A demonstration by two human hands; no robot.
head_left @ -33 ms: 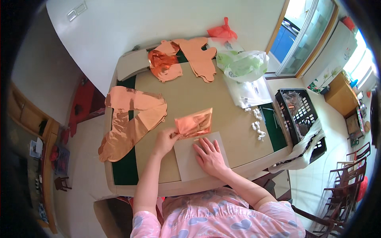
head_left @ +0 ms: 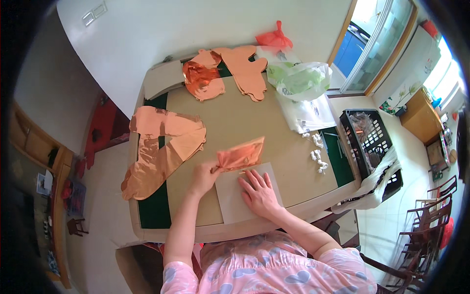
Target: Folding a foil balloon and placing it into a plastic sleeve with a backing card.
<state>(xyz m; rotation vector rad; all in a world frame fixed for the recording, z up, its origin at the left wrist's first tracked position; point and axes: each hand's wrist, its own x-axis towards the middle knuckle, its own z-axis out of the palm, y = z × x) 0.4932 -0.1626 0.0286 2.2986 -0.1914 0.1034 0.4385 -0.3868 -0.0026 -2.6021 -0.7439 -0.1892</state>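
Rose-gold foil balloon in left hand, long axis up-right.

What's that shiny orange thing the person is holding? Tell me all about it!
The foil piece is shiny copper-orange, thin and crinkled, like a deflated foil balloon. It is folded into a rough wedge, narrow at the left hand that pinches it, wider at the far end. It rises just above the grey sheet, which the right hand presses flat.

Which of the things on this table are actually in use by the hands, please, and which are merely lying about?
In use: folded foil balloon in the left hand; grey sheet under the right hand.

Lying about: foil balloon stacks, green plastic bag, black basket, white bits.
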